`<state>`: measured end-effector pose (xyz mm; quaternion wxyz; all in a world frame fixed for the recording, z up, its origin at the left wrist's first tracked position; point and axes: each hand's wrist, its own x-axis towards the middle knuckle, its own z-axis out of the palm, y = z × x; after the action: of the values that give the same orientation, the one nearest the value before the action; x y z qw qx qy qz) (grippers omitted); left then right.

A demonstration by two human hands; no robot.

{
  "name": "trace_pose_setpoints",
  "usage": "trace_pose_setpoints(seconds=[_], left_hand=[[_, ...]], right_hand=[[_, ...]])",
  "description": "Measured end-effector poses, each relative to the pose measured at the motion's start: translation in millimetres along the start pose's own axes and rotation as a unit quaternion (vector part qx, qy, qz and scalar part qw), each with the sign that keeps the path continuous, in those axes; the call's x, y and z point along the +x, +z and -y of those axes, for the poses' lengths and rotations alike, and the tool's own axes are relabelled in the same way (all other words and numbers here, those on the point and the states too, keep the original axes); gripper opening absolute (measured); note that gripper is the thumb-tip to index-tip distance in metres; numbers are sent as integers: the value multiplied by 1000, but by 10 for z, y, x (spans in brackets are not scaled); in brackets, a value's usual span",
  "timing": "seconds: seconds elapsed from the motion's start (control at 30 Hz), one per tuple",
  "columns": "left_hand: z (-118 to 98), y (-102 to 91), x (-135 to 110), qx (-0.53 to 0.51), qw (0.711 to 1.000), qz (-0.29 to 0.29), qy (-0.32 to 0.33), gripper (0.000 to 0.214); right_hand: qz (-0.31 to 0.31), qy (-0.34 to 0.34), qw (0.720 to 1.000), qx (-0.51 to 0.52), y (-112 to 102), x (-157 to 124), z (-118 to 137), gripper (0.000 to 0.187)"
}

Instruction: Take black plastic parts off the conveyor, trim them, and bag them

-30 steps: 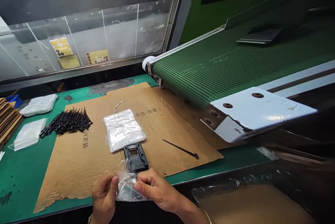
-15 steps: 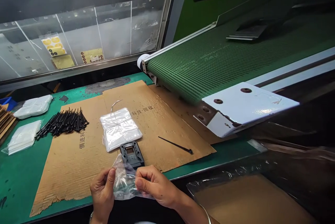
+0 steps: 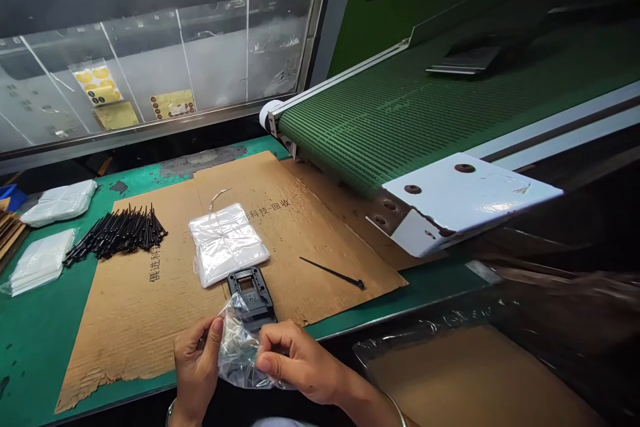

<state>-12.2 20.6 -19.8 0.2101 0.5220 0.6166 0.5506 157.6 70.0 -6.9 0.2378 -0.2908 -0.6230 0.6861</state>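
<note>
- Green table, one, in the head view, with one cardboard sheet and one conveyor.
- Left hand and right hand: each pinches one clear bag, thumb against fingers, at the near edge.
- One black part on the sheet, partly behind the bag.
- Three bag stacks.
- One loose tie; one heap, too dense to count.

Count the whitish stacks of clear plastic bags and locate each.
3: centre stack on brown cardboard; front-left stack and rear-left stack on green tabletop. Others may be hidden.
</note>
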Motion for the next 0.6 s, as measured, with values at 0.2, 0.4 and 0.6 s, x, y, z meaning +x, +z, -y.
trace_pose_setpoints(seconds=[0.2, 0.4, 0.6], left_hand=[[85, 66, -49, 75, 987, -129, 59, 23], [-110, 83, -125, -32, 991, 131, 10, 16], [-221, 156, -122, -198, 942, 214, -165, 25]], right_hand=[[-75, -4, 992, -98, 4, 23, 25, 53], [-115, -142, 940, -287, 67, 46, 36, 45], [-108, -260, 872, -401, 151, 49, -54, 42]])
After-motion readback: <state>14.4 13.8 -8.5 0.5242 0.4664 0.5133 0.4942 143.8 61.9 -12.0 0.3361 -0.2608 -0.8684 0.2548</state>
